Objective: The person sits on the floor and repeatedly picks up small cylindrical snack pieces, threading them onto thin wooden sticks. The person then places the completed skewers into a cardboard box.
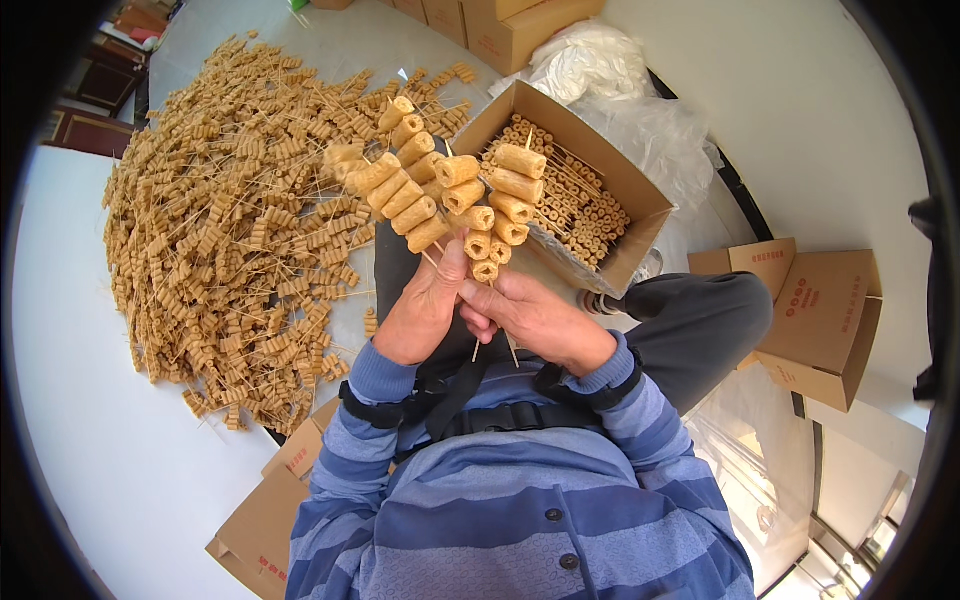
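Both my hands meet in front of my waist, fingers closed around thin wooden sticks. My left hand (428,305) grips skewers of golden-brown rolls (395,200), which fan out up and to the left. In my right hand (545,320) are more skewers of the same hollow rolls (512,195), leaning up and to the right. Bare stick ends poke out below my fingers. The hands touch, so which hand holds some of the middle skewers cannot be told. Just beyond the right-hand bunch stands an open cardboard box (635,235) with many skewers packed in rows, roll ends up.
A large heap of similar skewers (230,230) covers the floor at the left. Clear plastic sheeting (660,140) and a white bag (595,65) lie behind the box. Other cardboard boxes stand at the right (820,310), the back (500,35) and the lower left (260,520).
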The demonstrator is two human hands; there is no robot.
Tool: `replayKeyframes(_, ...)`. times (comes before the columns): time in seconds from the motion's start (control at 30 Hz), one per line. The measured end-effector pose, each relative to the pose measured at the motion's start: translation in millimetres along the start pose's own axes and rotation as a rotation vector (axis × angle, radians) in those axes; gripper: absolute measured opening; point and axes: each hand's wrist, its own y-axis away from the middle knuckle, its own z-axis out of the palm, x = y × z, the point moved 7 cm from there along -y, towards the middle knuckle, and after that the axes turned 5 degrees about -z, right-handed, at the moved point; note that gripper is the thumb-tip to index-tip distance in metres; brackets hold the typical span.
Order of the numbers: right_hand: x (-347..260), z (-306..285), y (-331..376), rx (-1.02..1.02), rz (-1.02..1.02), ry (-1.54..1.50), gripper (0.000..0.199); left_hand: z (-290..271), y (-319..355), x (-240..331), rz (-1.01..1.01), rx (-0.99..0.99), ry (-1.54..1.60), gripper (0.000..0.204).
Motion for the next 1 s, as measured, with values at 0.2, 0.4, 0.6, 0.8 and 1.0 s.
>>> replayKeyframes(0.2, -2.3, -7.7, -0.1, 0.115, -0.016, -0.052, 0.035, -27.5, -2.0, 9.6, 0.193, 0.161, 0.165, 0.071)
replayKeyframes(0.4, 1.0, -12.7, 4.6, 0.146, -0.041, 0.185, 0.034, -59.5, 5.4, 33.8, 0.31, 0.311, 0.381, 0.059)
replayKeyframes(0.6, 1.9, -10.6, 12.6, 0.125, -0.043, 0.369, 0.036, -65.5, 4.6, 44.4, 0.346, 0.292, 0.471, 0.047)
replayKeyframes(0.8, 11.4, -11.5, 12.0, 0.131, -0.026, 0.329, 0.034, -74.7, 4.4, 51.1, 0.381, 0.24, 0.394, 0.039)
replayKeyframes(1.0, 8.9, -18.1, 11.8, 0.238, -0.062, 0.167, 0.036, -81.7, 3.0, 50.0, 0.396, 0.207, 0.452, 0.032)
